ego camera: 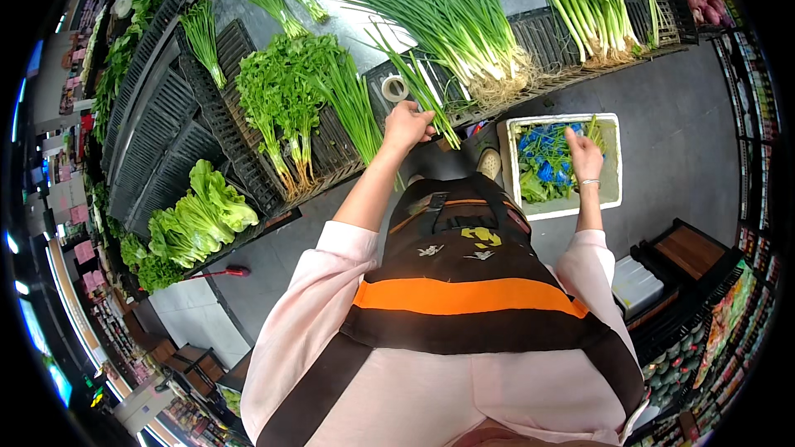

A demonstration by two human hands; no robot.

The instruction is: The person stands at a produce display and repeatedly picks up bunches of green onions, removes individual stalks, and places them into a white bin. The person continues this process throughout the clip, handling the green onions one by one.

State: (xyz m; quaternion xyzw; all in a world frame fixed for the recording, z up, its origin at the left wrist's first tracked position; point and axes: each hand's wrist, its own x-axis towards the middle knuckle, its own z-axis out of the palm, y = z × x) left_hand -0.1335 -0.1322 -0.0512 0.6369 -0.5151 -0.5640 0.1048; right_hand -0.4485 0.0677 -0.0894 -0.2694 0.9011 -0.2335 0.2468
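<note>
My left hand (408,125) pinches a few thin green scallion stalks (442,121) at the front of the vegetable stand. Beside those fingers stands a roll of tape (394,88). To their left lies a bunch of long flat green leaves, perhaps garlic chives (354,105), and to their right a large heap of scallions (459,25) with roots facing me. Over a white foam box (565,214) on the floor hangs my right hand (584,155); whether its fingers hold anything is unclear. Green trimmings (540,189) and blue plastic (539,143) fill part of the box.
Black slatted crates (341,149) edge the stand. Leafy celery-like bunches (292,93), lettuce (202,217) and thicker scallions (590,6) lie along it. A shoe (489,161) shows beside the foam box. Behind me on the right are a wooden-topped display (689,251) and a grey-white container (636,285).
</note>
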